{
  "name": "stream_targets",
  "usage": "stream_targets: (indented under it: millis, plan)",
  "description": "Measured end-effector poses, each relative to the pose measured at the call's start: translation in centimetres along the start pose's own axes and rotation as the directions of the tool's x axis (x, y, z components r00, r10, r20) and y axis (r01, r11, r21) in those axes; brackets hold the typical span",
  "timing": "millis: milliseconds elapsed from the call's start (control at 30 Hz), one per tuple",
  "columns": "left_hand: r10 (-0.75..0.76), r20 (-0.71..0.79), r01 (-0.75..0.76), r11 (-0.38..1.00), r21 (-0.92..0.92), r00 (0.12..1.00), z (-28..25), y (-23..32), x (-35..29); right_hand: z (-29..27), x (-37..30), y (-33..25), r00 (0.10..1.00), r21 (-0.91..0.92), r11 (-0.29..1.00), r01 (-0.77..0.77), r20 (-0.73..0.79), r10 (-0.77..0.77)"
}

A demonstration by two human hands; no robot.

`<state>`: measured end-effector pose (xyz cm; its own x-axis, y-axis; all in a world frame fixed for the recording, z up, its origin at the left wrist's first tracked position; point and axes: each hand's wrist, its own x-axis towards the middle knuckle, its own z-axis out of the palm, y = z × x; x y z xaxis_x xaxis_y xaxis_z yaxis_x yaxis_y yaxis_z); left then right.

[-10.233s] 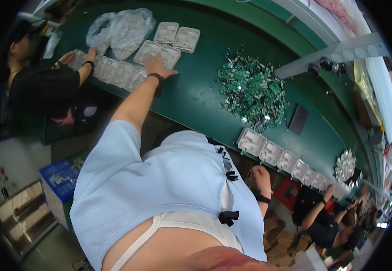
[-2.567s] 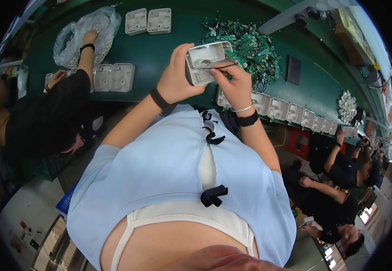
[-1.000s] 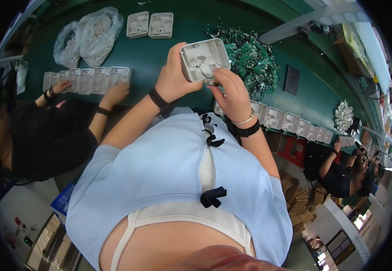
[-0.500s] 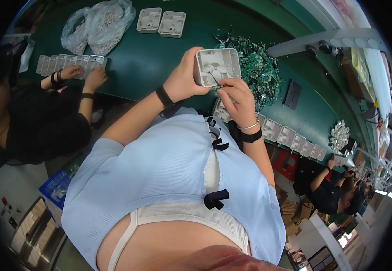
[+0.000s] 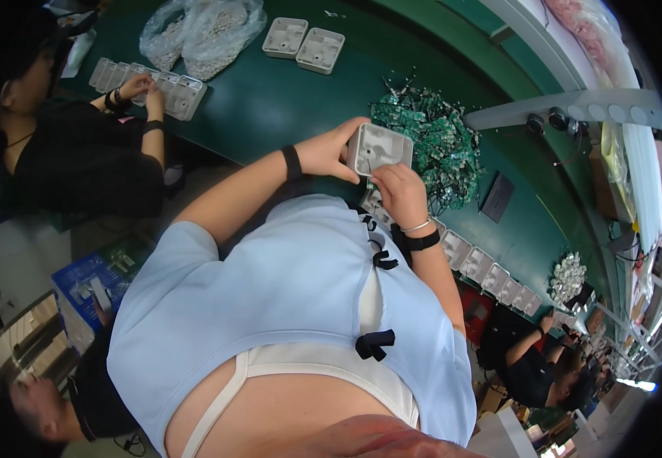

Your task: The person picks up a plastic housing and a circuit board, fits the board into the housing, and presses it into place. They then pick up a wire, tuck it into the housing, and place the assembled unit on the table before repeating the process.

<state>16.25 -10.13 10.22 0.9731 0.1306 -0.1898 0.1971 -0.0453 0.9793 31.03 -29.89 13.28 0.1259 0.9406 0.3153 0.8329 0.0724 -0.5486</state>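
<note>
My left hand [image 5: 331, 153] grips a light grey, open-topped plastic box [image 5: 384, 142] by its left side, with the thumb low against the wall. The hollow inside of the box, with its moulded posts, faces up towards me. My right hand [image 5: 401, 191] is at the near edge of the box, thumb and fingertips pinched together on a thin dark wire [image 5: 370, 163] that reaches into it. The wire's far end is too small to make out. Just beyond the box lies a tangled heap of green circuit boards [image 5: 442, 149] with dark leads.
Two grey boxes [image 5: 320, 50] stand at the back beside a clear bag of small pale pieces [image 5: 213, 38]. A row of boxes [image 5: 476, 263] lines the table's near right edge. A dark flat block [image 5: 497, 196] lies right. Co-workers sit left and right; another person [image 5: 41, 404] is lower left.
The box and both hands sit lower in view, the box tilted differently. My right fingers have drawn closer together at its near edge. Another person has appeared at lower left.
</note>
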Motion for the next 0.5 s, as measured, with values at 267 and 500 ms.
stream_targets:
  millis: [267, 500]
  plan:
    - [0.001, -0.537, 0.457, 0.524, 0.719, 0.844, -13.1, -6.3, 7.7, 0.4, -3.6, 0.7, 0.985, -0.053, 0.984, -0.167, -0.049, 0.165]
    - [-0.150, -0.722, 0.734, 0.233, 0.638, 0.675, -15.9, -6.2, 12.4, -1.8, -9.4, -1.1, 0.892, -0.177, 0.876, -0.449, -0.139, 0.429]
